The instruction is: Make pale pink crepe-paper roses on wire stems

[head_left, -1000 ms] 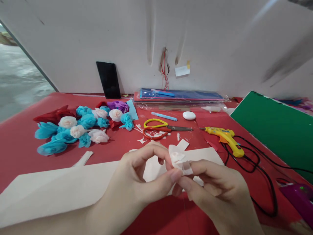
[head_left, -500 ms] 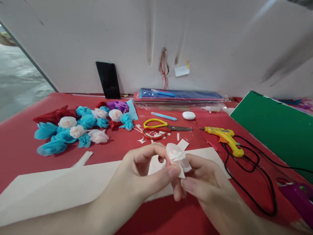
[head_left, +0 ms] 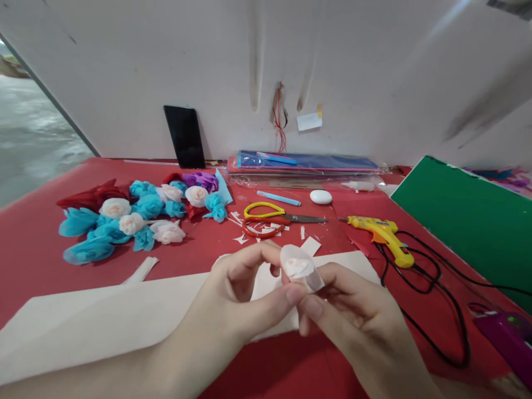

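Note:
Between both hands is a small white paper flower (head_left: 300,268), its pale petals curled round a rolled centre. My left hand (head_left: 245,296) pinches its left side and base between thumb and forefinger. From the right, my right hand (head_left: 353,316) closes on the flower's lower edge, thumb tip beside the left thumb. Beneath the hands lies a long strip of off-white paper (head_left: 124,310). Just beyond them are scissors (head_left: 282,218) with one yellow and one red handle, among white paper scraps (head_left: 311,245).
Blue, white, red and purple paper flowers (head_left: 149,206) are heaped at left. A yellow glue gun (head_left: 384,233) with a looping black cord lies right, near a green board (head_left: 461,221). Farther back are a white oval object (head_left: 321,197), a blue pen (head_left: 278,198) and a leaning black tablet (head_left: 185,137).
The right thumb has moved up and in against the flower's base. The loose lower petal corner is now folded in under the fingers, and the flower has turned slightly.

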The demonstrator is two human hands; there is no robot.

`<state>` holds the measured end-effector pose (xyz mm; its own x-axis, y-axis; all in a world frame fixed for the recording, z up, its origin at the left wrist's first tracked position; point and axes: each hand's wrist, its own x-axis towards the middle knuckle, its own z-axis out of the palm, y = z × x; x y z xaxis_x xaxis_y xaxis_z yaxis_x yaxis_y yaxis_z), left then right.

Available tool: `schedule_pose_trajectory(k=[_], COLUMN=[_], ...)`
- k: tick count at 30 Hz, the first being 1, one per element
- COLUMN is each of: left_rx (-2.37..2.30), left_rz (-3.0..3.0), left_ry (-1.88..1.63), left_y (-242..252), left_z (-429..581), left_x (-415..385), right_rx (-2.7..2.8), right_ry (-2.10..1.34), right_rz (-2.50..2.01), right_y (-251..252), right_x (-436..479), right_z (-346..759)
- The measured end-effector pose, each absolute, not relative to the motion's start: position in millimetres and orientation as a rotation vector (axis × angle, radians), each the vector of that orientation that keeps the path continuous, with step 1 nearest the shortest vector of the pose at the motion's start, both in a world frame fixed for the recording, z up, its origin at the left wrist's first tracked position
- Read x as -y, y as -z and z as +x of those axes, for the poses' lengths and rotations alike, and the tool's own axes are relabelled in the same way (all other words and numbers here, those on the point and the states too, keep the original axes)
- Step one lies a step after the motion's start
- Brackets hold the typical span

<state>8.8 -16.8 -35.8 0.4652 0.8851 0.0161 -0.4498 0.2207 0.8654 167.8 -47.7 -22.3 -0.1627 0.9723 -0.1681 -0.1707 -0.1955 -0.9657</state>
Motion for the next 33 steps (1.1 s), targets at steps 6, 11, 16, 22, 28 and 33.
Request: schedule_pose_trajectory(k=[6,11,16,22,28,33], left_rx=[-0.559,-0.638,-0.714,-0.803,-0.709,-0.55], left_rz=[0.977,1.035,1.114,1.131,1.101,1.043], left_ry=[-1.005,-0.994,-1.003,-1.051,-1.081,-1.032], left_y=[36.5,34.1,33.2,30.0,31.6,36.2], left_z=[10.6,9.1,9.2,10.5,10.1,8.1], left_x=[14.5,17.3,19.3,17.1,13.6,13.0], right_rx=[1.165,1.247,1.315,1.434,1.406,1.249], right_ry=[-1.59,-1.574,-1.329,-1.264,-1.318,-1.472], right_rz=[-0.996,-1.011,-1.145,-1.198,-1.158,-1.075], right_y=[30.9,33.1,27.7,27.8,23.9,17.5], right_x=[43.5,43.7,48.0,46.6,40.5,33.4], right_z=[177.6,179.5,173.1,173.3,174.5,174.4])
